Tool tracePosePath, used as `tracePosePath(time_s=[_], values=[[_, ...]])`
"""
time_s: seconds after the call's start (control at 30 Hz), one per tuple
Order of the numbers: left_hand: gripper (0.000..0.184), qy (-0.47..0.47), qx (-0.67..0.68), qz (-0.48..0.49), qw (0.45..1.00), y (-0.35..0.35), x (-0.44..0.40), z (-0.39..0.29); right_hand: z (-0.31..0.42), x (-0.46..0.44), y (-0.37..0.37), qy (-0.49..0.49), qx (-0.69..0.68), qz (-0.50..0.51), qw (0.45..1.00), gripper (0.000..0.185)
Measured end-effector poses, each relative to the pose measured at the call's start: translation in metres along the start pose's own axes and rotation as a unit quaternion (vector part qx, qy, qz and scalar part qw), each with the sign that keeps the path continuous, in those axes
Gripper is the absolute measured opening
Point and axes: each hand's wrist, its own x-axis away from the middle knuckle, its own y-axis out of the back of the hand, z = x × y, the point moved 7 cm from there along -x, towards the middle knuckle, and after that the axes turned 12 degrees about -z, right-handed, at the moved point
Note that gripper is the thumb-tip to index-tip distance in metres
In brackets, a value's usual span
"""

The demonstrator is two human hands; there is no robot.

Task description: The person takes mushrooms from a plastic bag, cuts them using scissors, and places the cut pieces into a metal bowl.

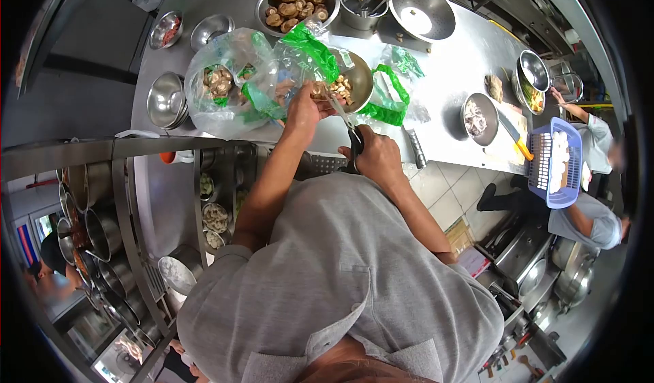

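My right hand is closed round the black handles of a pair of scissors, whose blades point up towards my left hand. My left hand is closed on a brown mushroom, partly hidden by the fingers. Just beyond the blades, a metal bowl holds cut mushroom pieces. To the left lies a clear plastic bag with whole mushrooms inside. Green-printed plastic is bunched behind my left hand, and another green-edged bag lies right of the bowl.
A large bowl of mushrooms stands at the back. Right on the steel table are a bowl of sliced food and a yellow-handled knife. A cleaver lies at the front edge. A co-worker near a blue basket is at right.
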Motion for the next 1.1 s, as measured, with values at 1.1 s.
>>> tracePosePath(time_s=[1.1], values=[[0.056, -0.171, -0.117, -0.056, 0.977, 0.004, 0.009, -0.057, -0.007, 0.016, -0.027, -0.363, -0.588, 0.178, 0.7, 0.047]])
